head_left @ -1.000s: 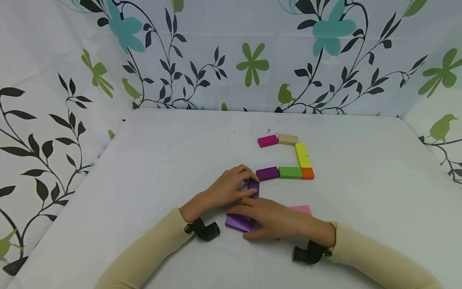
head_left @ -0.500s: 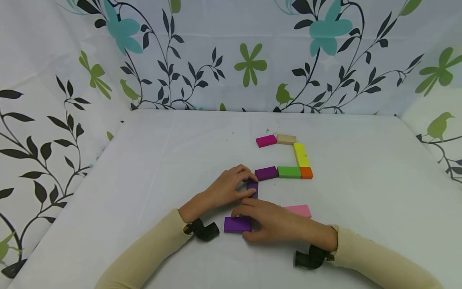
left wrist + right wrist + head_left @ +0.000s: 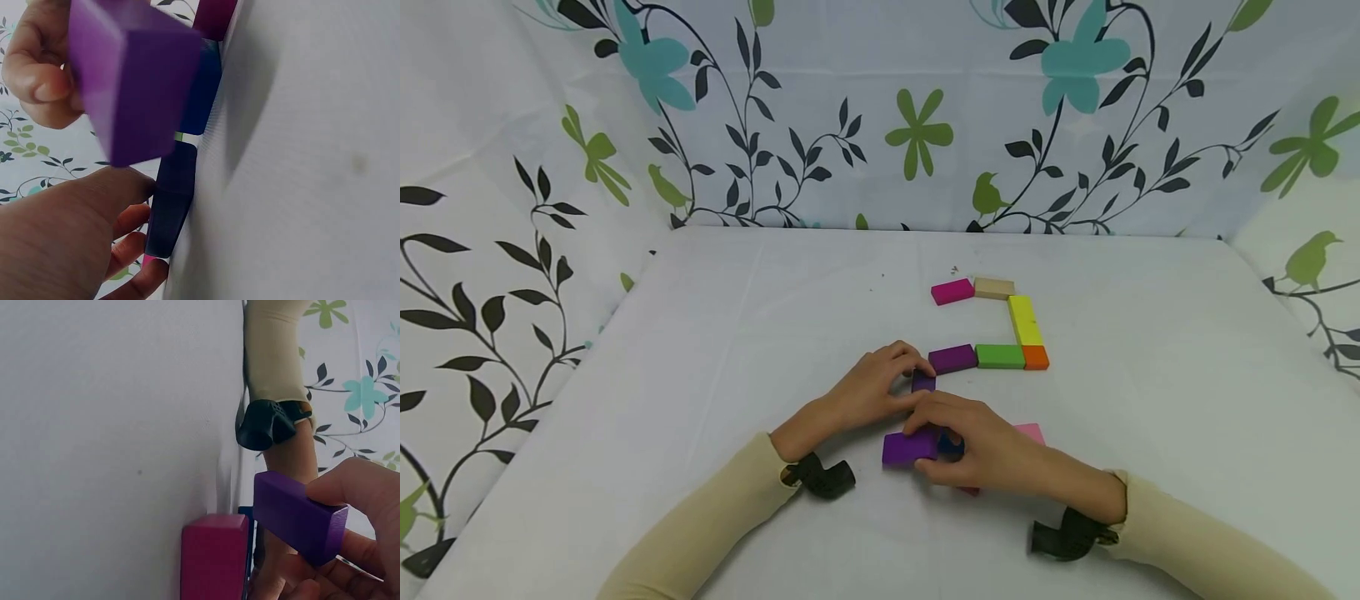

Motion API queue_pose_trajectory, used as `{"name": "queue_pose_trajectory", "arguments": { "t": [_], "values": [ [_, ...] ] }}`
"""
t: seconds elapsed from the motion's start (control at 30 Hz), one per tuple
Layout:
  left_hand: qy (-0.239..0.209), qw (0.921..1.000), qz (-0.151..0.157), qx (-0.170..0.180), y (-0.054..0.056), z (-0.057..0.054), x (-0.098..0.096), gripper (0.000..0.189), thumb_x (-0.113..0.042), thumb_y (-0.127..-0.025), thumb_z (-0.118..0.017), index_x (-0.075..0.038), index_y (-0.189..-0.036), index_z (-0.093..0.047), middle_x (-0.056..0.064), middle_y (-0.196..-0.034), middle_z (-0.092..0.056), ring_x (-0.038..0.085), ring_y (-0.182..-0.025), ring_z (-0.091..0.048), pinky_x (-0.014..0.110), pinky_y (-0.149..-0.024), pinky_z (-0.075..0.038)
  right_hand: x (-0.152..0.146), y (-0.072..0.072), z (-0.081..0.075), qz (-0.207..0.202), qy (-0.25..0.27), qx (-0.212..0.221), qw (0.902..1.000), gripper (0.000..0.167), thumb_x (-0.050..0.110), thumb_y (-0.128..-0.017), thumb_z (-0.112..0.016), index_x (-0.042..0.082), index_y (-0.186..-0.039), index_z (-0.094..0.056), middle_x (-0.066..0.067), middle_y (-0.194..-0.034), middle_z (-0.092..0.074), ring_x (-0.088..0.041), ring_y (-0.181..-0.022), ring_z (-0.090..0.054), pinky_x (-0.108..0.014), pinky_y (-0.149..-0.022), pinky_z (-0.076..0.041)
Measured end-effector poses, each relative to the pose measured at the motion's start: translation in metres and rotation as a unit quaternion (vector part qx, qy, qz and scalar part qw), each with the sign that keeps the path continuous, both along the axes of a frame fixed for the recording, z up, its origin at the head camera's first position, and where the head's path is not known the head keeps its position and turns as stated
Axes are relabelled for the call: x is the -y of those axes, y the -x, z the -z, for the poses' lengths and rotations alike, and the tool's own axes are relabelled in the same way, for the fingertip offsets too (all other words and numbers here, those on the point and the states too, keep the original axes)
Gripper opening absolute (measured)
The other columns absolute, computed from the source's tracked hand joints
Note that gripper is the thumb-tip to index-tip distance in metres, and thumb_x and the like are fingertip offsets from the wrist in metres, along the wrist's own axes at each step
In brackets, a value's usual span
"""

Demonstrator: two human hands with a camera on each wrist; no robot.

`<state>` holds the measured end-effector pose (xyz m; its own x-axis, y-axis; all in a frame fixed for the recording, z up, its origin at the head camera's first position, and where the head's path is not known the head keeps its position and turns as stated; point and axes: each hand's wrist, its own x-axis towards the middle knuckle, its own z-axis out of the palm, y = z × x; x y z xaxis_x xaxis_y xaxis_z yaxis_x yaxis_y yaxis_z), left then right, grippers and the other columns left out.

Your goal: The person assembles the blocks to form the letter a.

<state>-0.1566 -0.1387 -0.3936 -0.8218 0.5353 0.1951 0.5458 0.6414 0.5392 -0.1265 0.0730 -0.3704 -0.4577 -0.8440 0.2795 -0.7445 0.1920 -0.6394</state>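
My right hand [image 3: 981, 437] pinches a bright purple block [image 3: 910, 448] between thumb and fingers, holding it raised off the table, as the left wrist view [image 3: 153, 87] shows. My left hand [image 3: 874, 379] holds a dark purple block [image 3: 923, 382] lying on the table, thumb at one side and fingers at the other. The right hand partly hides this block in the head view. Under the right hand lies a blue block [image 3: 951, 446], mostly covered. A magenta block [image 3: 214, 559] stands near it in the right wrist view, and a pink block [image 3: 1030, 433] shows behind the right wrist.
Beyond the hands, blocks form a bent line: plum [image 3: 952, 358], green [image 3: 1000, 357], orange [image 3: 1036, 357], yellow [image 3: 1022, 320], tan [image 3: 994, 288] and magenta [image 3: 952, 292]. The white table [image 3: 775, 317] meets a patterned cloth [image 3: 820, 100] at the back and sides.
My right hand has shifted right and slightly away from me with the bright purple block, and the blue block has come into view. My left hand has stayed on the dark purple block.
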Motion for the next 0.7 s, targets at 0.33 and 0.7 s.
{"name": "queue_pose_trajectory", "arguments": {
  "t": [0.33,0.7],
  "values": [
    [-0.014,0.9998,0.004,-0.013,0.002,0.002,0.000,0.025,-0.023,-0.090,-0.071,-0.013,-0.113,-0.066,0.003,-0.115,-0.059,0.018,-0.109,-0.057,0.042,-0.092,-0.044,-0.010,0.005,-0.003,0.005,0.085,-0.014,0.9963,0.029,0.008,-0.081,-0.077,0.014,-0.105,-0.062,0.001,-0.101,-0.061,-0.009,-0.084,-0.053,-0.023,-0.065,-0.049],
    [-0.018,0.9998,0.003,-0.010,0.001,0.001,-0.001,0.025,-0.023,-0.090,-0.071,-0.013,-0.113,-0.066,0.003,-0.116,-0.059,0.019,-0.110,-0.057,0.044,-0.093,-0.044,-0.018,0.005,-0.002,0.019,0.118,0.022,0.9926,0.033,0.001,-0.078,-0.079,0.014,-0.102,-0.060,0.002,-0.102,-0.059,-0.008,-0.074,-0.054,-0.024,-0.065,-0.052]
  ]
}}
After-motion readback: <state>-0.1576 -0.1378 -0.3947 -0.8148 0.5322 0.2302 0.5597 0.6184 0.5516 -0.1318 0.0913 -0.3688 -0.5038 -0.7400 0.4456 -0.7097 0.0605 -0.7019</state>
